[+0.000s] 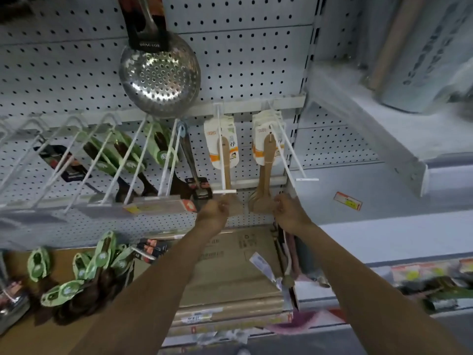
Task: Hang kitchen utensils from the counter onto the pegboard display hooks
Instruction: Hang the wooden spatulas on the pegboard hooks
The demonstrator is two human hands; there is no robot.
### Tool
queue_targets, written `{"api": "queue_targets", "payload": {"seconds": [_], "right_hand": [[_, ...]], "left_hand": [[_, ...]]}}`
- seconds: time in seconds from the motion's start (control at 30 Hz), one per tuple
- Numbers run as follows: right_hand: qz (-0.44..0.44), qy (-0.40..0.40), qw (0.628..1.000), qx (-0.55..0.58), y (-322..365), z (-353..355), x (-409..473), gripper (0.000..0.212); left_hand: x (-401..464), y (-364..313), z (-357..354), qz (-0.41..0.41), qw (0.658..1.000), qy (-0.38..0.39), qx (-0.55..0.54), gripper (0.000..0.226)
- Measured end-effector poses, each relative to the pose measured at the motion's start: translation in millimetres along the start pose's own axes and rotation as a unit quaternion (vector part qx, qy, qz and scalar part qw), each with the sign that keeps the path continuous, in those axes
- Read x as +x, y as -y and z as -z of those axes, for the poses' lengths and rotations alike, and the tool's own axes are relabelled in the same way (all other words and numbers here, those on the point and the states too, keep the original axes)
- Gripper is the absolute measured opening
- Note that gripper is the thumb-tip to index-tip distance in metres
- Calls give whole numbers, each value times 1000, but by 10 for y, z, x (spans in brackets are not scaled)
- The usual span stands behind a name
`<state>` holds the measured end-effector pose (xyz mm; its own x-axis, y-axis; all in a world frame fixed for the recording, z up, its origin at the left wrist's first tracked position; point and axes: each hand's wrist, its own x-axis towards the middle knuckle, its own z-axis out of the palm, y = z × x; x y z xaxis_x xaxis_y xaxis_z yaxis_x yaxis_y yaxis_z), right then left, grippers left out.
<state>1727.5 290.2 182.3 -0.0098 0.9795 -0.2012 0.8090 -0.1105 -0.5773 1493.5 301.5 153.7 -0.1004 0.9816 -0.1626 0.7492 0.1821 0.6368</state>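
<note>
Two white hooks on the pegboard (243, 60) carry wooden spatulas with white and orange cards. My left hand (213, 212) is curled at the broad lower end of the left wooden spatula (226, 160), just under the hook's tip (224, 191). My right hand (289, 211) is curled against the right edge of the right wooden spatula's (266, 162) blade, by the tip of its hook. Blur hides the exact finger contact. Several dark utensils with green cards (98, 262) lie on the counter at lower left.
A large steel skimmer (160, 73) hangs above. To the left, more hooks hold green-carded and black-carded utensils (128, 155). Flat cardboard boxes (230, 272) lie under my arms. Long-handled tagged utensils (288, 254) stand below my right hand. A white shelf (371, 139) juts out at right.
</note>
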Motion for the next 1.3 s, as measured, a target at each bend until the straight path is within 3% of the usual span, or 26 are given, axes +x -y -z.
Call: {"api": "queue_targets", "payload": {"seconds": [0.23, 0.37, 0.57, 0.77, 1.03, 1.3], "right_hand": [[164, 9, 978, -127, 334, 4, -699, 14], [244, 34, 956, -159, 734, -203, -1266, 24], [334, 57, 921, -192, 1617, -722, -2037, 30], [443, 80, 866, -219, 3108, -1452, -2554, 24], [576, 91, 782, -221, 5510, -3297, -3406, 21], [582, 152, 768, -221, 7197, -4875, -3848, 26]], "left_hand": [[-1051, -42, 470, -111, 983, 11, 145, 26], [-1725, 181, 812, -113, 971, -34, 208, 28], [-2666, 865, 1688, -49, 965, -71, 246, 22], [-3531, 1980, 2939, 43, 944, -127, 302, 24], [-4647, 4072, 4626, 177, 923, -177, 294, 35], [-5286, 5918, 5932, 246, 912, -129, 302, 35]]}}
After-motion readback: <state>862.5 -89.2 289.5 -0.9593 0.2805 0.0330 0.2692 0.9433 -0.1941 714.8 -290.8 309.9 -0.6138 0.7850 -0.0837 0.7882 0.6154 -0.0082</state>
